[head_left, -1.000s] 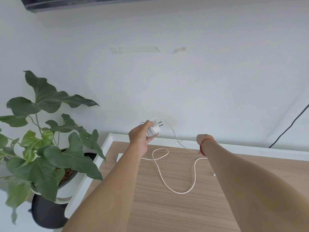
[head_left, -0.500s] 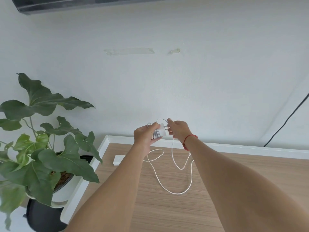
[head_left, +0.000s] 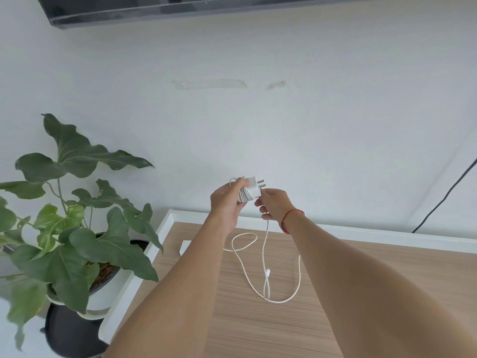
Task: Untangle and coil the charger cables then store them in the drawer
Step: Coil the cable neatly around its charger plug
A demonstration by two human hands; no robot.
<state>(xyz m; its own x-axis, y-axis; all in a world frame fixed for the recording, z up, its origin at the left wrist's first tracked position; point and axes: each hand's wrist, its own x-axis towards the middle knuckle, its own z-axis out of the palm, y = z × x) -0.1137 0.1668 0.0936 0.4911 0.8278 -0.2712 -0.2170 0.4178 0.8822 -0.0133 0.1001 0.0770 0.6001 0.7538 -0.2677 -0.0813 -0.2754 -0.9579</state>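
My left hand (head_left: pixel 225 205) grips a white charger plug (head_left: pixel 250 191) above the desk's far edge, with several turns of white cable wound round its body and the prongs pointing right. My right hand (head_left: pixel 273 204) is just right of the plug and pinches the white cable (head_left: pixel 264 250) where it leaves the coil. The loose part of the cable hangs down and loops over the wooden desk (head_left: pixel 258 329); its connector end (head_left: pixel 268 273) dangles near the loop. No drawer is in view.
A potted plant (head_left: pixel 74 228) with large green leaves stands left of the desk. A small white block (head_left: pixel 184 247) lies on the desk, partly hidden by my left forearm. A black cable (head_left: pixel 444 197) runs down the wall at the right.
My right hand came from the far right of the desk to the plug and took hold of the cable beside it. The loose loop on the desk has shortened and drawn in.
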